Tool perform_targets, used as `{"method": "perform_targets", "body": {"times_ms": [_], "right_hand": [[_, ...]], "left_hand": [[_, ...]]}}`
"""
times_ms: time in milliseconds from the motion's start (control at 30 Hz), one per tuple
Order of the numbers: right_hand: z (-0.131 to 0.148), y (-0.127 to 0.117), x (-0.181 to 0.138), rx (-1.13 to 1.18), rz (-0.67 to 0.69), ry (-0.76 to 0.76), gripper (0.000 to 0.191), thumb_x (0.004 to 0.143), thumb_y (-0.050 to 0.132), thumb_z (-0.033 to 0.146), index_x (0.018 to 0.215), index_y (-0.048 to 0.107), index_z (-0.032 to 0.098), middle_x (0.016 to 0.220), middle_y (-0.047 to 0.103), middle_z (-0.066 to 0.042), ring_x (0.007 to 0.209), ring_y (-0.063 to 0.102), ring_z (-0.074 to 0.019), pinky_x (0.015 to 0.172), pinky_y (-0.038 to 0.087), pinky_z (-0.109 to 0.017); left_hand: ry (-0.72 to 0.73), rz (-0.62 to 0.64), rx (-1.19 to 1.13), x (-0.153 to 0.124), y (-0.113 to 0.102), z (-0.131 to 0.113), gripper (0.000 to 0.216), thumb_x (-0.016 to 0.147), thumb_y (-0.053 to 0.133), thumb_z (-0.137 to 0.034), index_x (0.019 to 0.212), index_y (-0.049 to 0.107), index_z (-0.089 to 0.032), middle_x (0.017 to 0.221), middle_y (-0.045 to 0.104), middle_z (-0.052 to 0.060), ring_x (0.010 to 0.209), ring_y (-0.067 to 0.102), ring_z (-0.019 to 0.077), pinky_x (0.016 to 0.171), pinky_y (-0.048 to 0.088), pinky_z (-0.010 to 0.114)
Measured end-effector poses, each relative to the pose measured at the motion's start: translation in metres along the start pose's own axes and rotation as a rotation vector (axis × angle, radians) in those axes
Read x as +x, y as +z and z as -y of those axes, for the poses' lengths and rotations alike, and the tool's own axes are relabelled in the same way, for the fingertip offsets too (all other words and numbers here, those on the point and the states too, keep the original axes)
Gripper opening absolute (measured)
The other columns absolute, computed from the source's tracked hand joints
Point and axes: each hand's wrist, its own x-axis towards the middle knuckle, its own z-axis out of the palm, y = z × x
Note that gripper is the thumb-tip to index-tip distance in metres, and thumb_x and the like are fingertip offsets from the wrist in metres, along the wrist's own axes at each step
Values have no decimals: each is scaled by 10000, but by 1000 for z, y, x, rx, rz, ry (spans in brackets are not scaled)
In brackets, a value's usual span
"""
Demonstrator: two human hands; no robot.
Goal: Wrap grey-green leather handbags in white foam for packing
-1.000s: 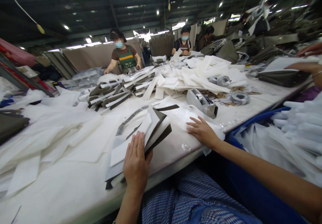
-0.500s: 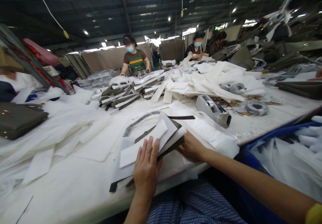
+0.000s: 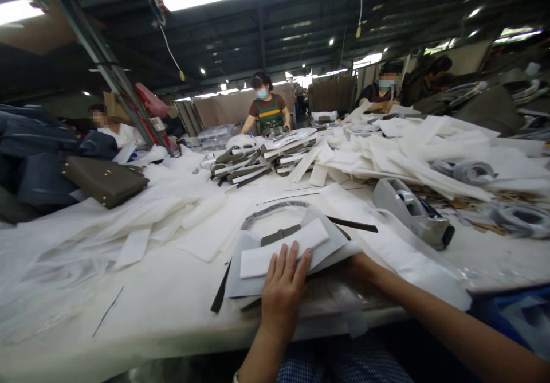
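Note:
My left hand (image 3: 283,288) lies with fingers outstretched on a white padding strip (image 3: 262,260). Beneath that strip is a thin, pale sheet (image 3: 239,280) over a dark olive bag (image 3: 281,234), most of which the sheets cover. At the bag's far side arches a handle (image 3: 275,210) in a shiny wrapping. Dark straps stick out, one strap (image 3: 354,224) to the right and another (image 3: 220,291) to the lower left. My right hand (image 3: 363,265) is at the bag's right edge, its fingers hidden under the sheets.
A grey tape dispenser (image 3: 406,211) stands right of the bag. White sheets (image 3: 387,148) are heaped behind, beside stacked wrapped bags (image 3: 244,162). An olive bag (image 3: 105,179) lies at left. Across the table a co-worker (image 3: 268,108) stands; others sit farther off.
The view has swung left, so things appear farther right. The sheets that stood raised on the right now lie lower and flatter. My right hand has gone farther under their edge.

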Motion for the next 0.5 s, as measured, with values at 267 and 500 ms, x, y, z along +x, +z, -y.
{"method": "perform_targets", "body": {"times_ms": [267, 500], "right_hand": [[25, -108, -31, -170, 351, 324, 248, 744, 508, 169, 685, 736, 244, 800, 765, -30, 758, 717, -229, 715, 564, -326], [75, -72, 59, -108, 262, 4, 323, 966, 457, 300, 1179, 690, 233, 1198, 713, -50, 1090, 665, -204, 976, 504, -312]], "left_hand": [[32, -70, 38, -6, 15, -18, 551, 976, 505, -200, 1498, 374, -317, 1520, 449, 24, 1376, 452, 281, 1091, 473, 466], [22, -129, 55, -9, 11, -30, 471, 1005, 447, -241, 1468, 425, -326, 1467, 524, 23, 1324, 521, 267, 1052, 508, 457]]}}
